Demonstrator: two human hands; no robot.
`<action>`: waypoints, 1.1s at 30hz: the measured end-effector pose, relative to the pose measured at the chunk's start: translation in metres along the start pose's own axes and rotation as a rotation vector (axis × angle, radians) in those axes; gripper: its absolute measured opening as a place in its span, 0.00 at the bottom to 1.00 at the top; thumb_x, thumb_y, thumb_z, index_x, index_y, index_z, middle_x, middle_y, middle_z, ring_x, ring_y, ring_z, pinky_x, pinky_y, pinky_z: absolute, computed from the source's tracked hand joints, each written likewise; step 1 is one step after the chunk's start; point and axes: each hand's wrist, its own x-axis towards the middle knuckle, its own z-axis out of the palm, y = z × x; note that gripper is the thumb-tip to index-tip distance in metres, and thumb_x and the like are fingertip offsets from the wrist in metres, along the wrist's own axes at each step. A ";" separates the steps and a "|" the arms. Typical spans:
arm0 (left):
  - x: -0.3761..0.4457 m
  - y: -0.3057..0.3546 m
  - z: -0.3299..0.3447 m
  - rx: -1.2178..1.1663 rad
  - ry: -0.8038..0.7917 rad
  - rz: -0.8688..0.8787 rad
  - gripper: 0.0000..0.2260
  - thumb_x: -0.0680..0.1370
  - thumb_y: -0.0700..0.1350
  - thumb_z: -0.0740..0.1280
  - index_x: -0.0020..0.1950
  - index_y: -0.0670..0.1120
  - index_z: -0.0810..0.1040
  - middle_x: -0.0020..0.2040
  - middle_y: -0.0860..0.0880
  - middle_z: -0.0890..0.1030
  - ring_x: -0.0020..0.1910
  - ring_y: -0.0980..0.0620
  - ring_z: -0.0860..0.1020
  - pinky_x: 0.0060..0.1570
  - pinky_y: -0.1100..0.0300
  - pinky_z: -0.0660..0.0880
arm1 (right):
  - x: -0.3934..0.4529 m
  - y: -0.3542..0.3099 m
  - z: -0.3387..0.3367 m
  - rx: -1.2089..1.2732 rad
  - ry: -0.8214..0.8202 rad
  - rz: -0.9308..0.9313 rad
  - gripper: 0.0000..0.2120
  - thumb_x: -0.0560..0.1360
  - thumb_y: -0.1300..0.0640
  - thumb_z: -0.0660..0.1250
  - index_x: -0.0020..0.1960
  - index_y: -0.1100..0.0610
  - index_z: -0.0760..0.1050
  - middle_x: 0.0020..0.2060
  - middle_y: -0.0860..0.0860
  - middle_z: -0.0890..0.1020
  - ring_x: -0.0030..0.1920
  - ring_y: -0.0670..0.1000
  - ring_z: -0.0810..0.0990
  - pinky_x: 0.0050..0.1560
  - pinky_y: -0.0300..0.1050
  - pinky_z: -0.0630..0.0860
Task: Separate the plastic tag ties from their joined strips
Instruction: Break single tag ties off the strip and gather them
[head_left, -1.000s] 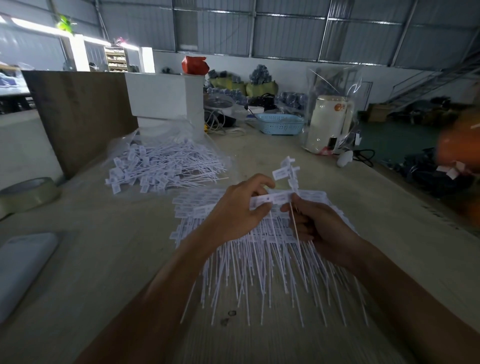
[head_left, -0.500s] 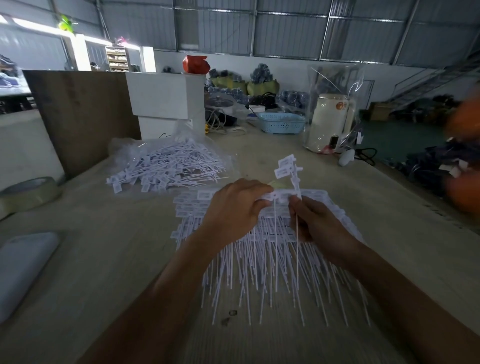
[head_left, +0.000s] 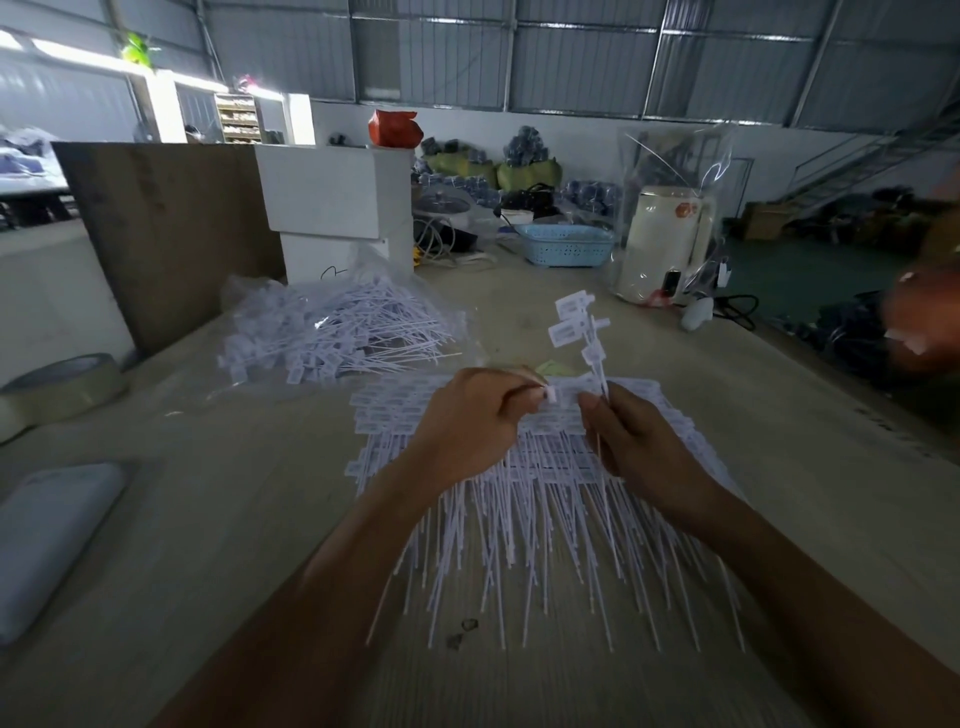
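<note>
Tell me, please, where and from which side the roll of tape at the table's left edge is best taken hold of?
The roll of tape lies flat, its open core facing up and its outer wall bare. Probably best to come from above, one finger inside the core and the thumb on the near outer wall, since nothing seems to crowd it on the table.

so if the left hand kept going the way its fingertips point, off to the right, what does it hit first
Most likely the right hand. The left hand pinches a tag end with its fingertips aimed right, and the right hand's fingers, holding a few tag ties upright, sit just across a narrow gap. Depth is unclear.
</note>
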 end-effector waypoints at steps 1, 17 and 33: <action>0.000 0.001 -0.001 -0.010 0.015 0.030 0.07 0.81 0.46 0.65 0.53 0.48 0.83 0.49 0.52 0.85 0.47 0.52 0.81 0.48 0.52 0.78 | 0.000 0.000 0.000 0.080 -0.003 0.029 0.17 0.81 0.45 0.58 0.38 0.54 0.66 0.27 0.45 0.67 0.26 0.44 0.65 0.30 0.39 0.65; -0.003 0.002 -0.004 -0.135 -0.223 0.196 0.10 0.76 0.45 0.73 0.56 0.45 0.85 0.48 0.51 0.85 0.45 0.58 0.79 0.49 0.58 0.76 | 0.005 -0.005 -0.018 0.224 0.243 0.223 0.17 0.85 0.47 0.54 0.40 0.54 0.67 0.26 0.48 0.66 0.23 0.46 0.61 0.23 0.37 0.59; 0.002 0.002 -0.005 -0.360 0.145 0.037 0.05 0.74 0.47 0.75 0.48 0.49 0.82 0.38 0.54 0.84 0.39 0.59 0.82 0.36 0.71 0.72 | 0.004 -0.019 -0.022 1.028 0.076 0.299 0.11 0.85 0.55 0.52 0.47 0.55 0.69 0.30 0.48 0.62 0.24 0.43 0.57 0.20 0.34 0.58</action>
